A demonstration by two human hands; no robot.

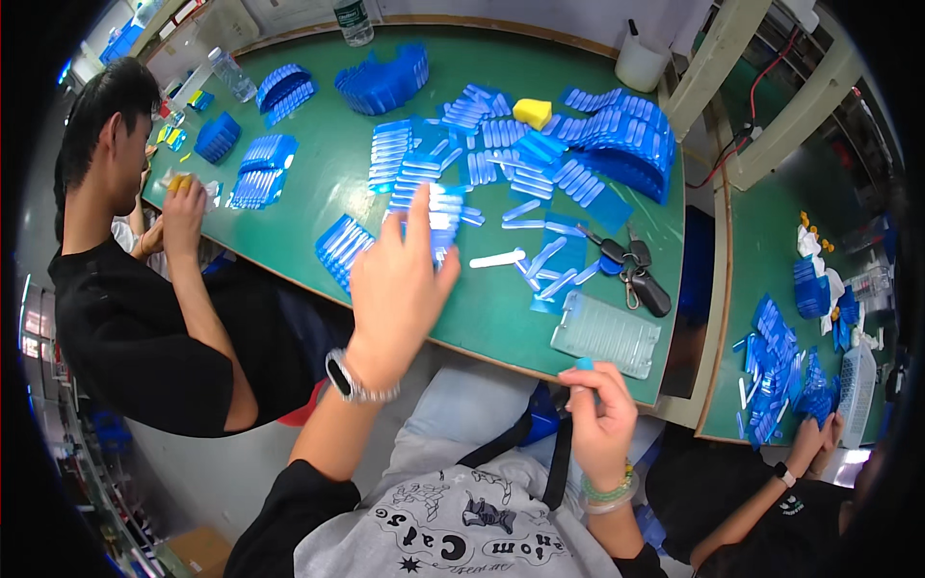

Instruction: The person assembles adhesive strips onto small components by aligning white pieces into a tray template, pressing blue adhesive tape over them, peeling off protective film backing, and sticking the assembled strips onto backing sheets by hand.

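Observation:
My left hand [400,289] is over the near side of the blue film sheets in the middle of the green table [501,328]. Its index finger is stretched out and the thumb stands apart, nothing visibly held. Beneath the fingertips lies a blue sheet with a row of pale strips [443,207]. My right hand [602,424] is closed in a pinch at the table's front edge. A small light-blue bit [584,364] shows at its fingertips; whether it is held or worn cannot be told. Just beyond that hand lies a clear ribbed plastic tray [605,334].
Keys with a black fob [631,260] and loose strips [549,270] lie right of centre. Farther back are a yellow block [532,114], curved blue stacks [383,79], a white cup [641,60] and water bottles [354,21]. Co-workers sit at left [145,289] and right [752,501].

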